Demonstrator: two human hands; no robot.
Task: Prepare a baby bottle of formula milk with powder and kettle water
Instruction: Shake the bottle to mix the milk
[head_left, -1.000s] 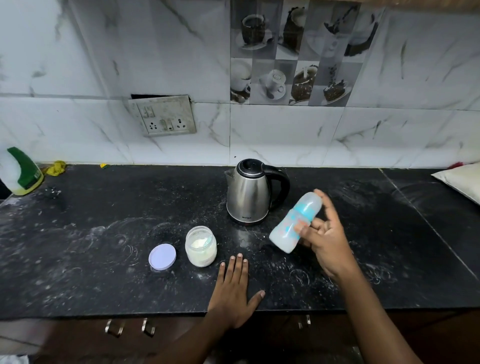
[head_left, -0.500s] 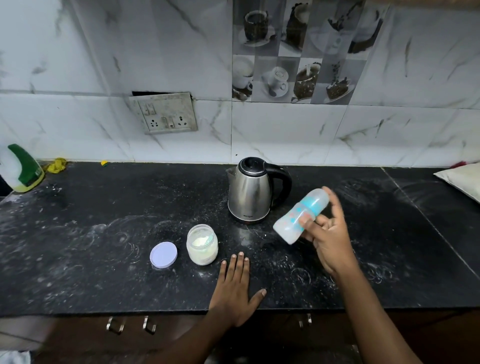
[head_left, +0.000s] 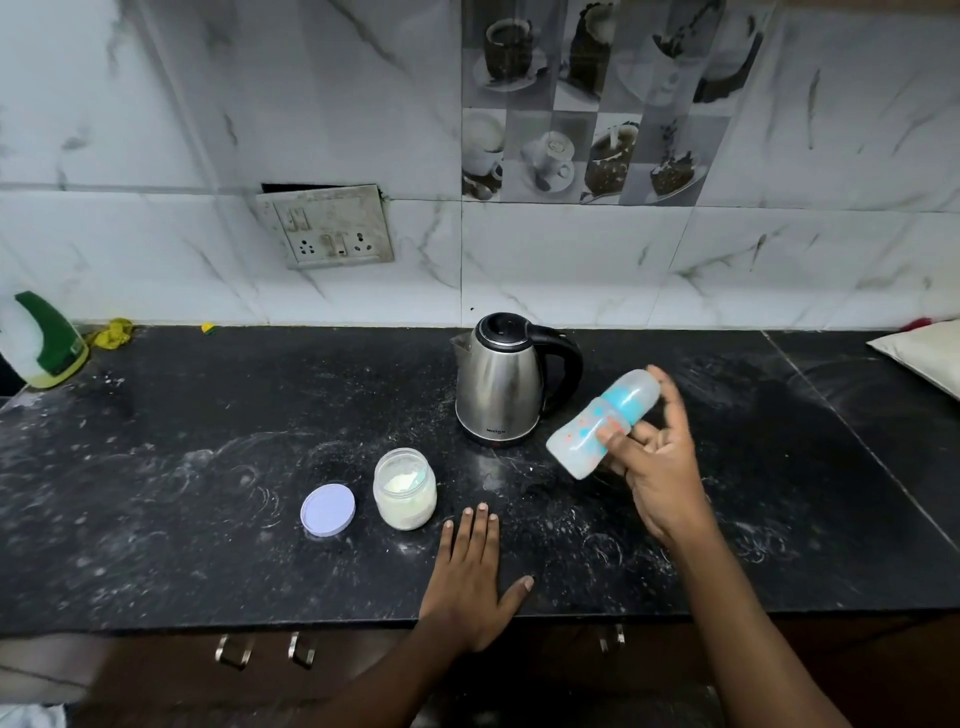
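While the right hand (head_left: 660, 467) clamps the capped baby bottle (head_left: 602, 423) tilted above the surface (head_left: 182, 467), right of centre, a slipped grip risks a drop.
Left hand (head_left: 470, 577) lies flat, fingers apart, holding nothing. Kettle (head_left: 501, 382) stands just left of the bottle; open powder jar (head_left: 405, 488) and lid (head_left: 328, 509) at lower centre could be knocked.

A capped baby bottle (head_left: 602, 423) is held tilted above the black bench (head_left: 156, 467) by the right hand (head_left: 660, 467), just right of the steel kettle (head_left: 501, 379). The left hand (head_left: 470, 577) is laid flat on the bench near an open powder jar (head_left: 405, 488), beside which its lid (head_left: 328, 509) is set.
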